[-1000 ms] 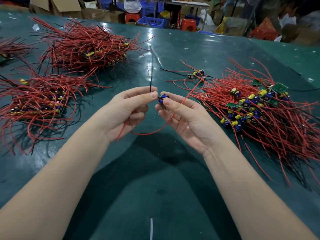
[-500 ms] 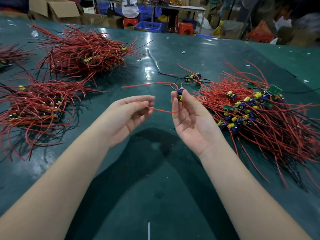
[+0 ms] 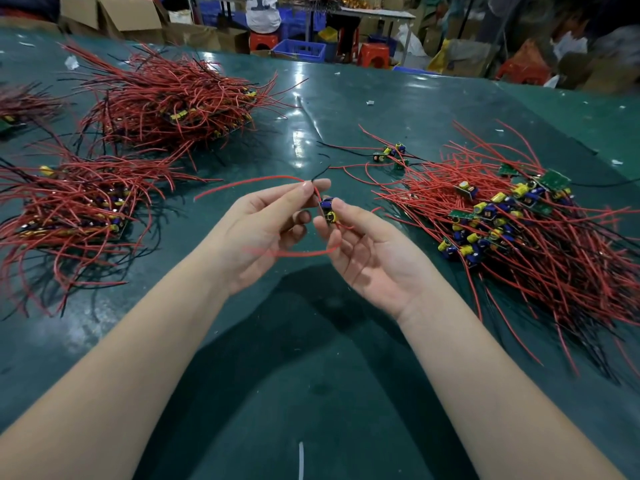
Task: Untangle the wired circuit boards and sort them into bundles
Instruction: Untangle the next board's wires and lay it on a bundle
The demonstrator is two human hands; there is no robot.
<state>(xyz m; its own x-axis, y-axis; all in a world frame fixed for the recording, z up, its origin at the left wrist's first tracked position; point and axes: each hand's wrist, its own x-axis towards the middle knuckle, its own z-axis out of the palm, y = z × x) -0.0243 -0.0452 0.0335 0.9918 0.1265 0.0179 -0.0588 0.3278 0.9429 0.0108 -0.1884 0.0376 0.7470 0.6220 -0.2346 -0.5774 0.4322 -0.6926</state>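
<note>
A small circuit board (image 3: 328, 211) with blue and yellow parts is pinched between the thumb and fingers of my right hand (image 3: 370, 251) above the green table (image 3: 311, 375). My left hand (image 3: 266, 230) pinches the board's red wire (image 3: 249, 183) and a black wire near its fingertips. Another red wire (image 3: 294, 253) loops under both hands. A tangled pile of wired boards (image 3: 519, 230) lies to the right. Two sorted bundles lie to the left: a near one (image 3: 69, 209) and a far one (image 3: 166, 102).
Two or three loose boards (image 3: 389, 154) lie beyond my hands. A further bundle (image 3: 20, 105) sits at the far left edge. Cardboard boxes (image 3: 131, 12), red stools (image 3: 374, 55) and a blue crate (image 3: 304, 50) stand behind the table.
My hands came closer together. The left hand rose and now pinches the wires by the board; the right hand lowered the board slightly, and the red wire swung out to the left.
</note>
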